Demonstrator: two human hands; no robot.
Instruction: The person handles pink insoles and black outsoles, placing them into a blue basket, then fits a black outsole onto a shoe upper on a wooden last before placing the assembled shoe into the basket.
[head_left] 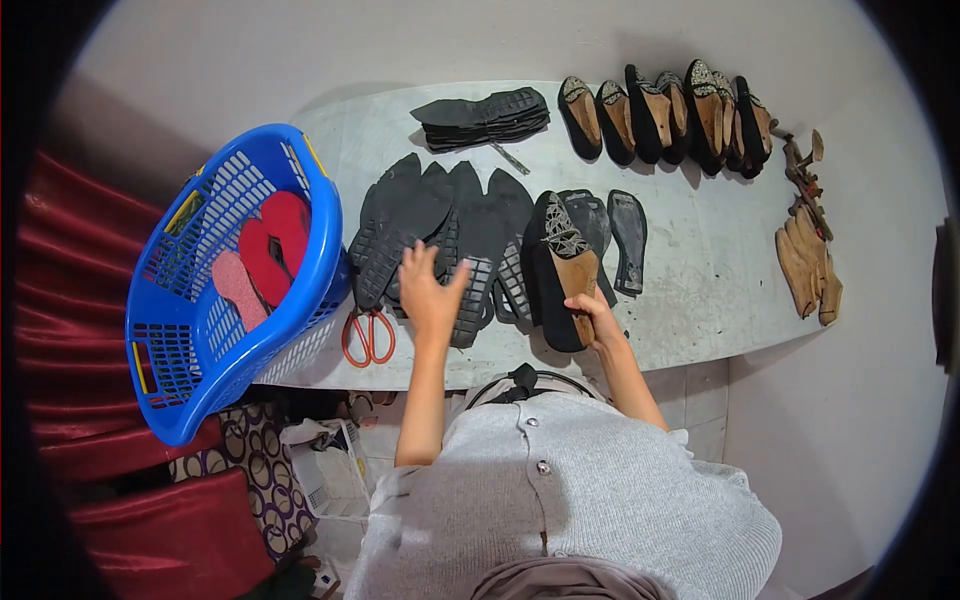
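My right hand point(597, 322) is wrapped round the heel end of a black shoe point(562, 270) with a patterned upper and a brown wooden form inside. My left hand point(431, 290), fingers spread, is over a spread of black rubber soles point(400, 205) and holds nothing. Its fingertips are at the lower part of the soles; whether they touch cannot be made out. To the right of the held shoe lie more dark soles point(628, 240). Scissors with orange handles point(368, 338) lie below and left of my left hand, their blades hidden under the soles.
A blue basket point(325, 235) with red and pink pieces stands at the left. Stacked black soles point(485, 115) lie at the table's back. Several patterned shoes point(655, 115) line the back right. Wooden forms point(806, 262) and a metal tool point(805, 180) lie at the right edge.
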